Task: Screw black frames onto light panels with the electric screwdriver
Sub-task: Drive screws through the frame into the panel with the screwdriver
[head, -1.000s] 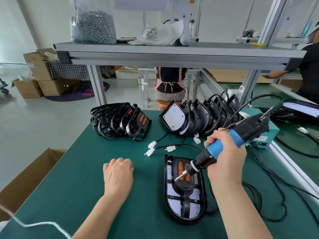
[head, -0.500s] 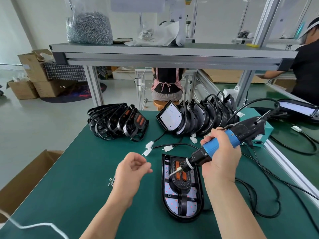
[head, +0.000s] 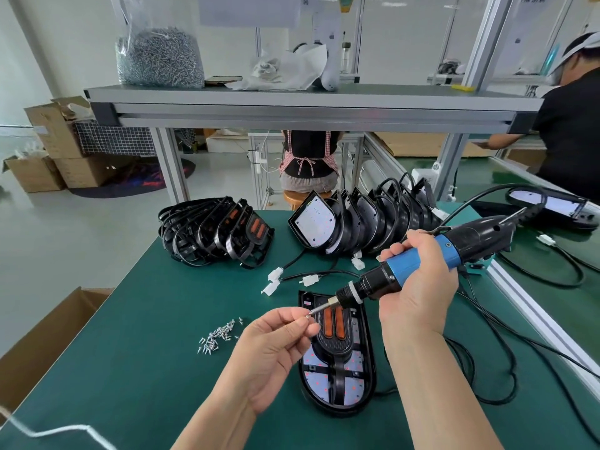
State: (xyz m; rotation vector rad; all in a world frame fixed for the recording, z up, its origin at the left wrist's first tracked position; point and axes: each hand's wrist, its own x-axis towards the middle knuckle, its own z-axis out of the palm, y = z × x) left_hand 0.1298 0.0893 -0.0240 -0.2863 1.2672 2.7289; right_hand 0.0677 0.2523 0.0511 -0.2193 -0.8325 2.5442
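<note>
A light panel with a black frame on it (head: 337, 358) lies flat on the green mat in front of me, orange reflectors near its top. My right hand (head: 418, 287) grips the blue and black electric screwdriver (head: 422, 261), its bit pointing left and down. My left hand (head: 276, 349) pinches a small screw (head: 308, 315) between thumb and fingertips right at the bit's tip, just above the panel's upper left corner.
A small heap of loose screws (head: 217, 336) lies left of my left hand. Stacked black frames (head: 217, 235) and a row of light panels (head: 357, 222) stand at the back. Cables (head: 493, 345) run along the right. A cardboard box (head: 42, 336) sits at the left edge. A person works at the far right.
My left hand lifted off the screw heap, turned palm up and brought a screw to the bit. The screwdriver rose slightly and its tip now meets the screw.
</note>
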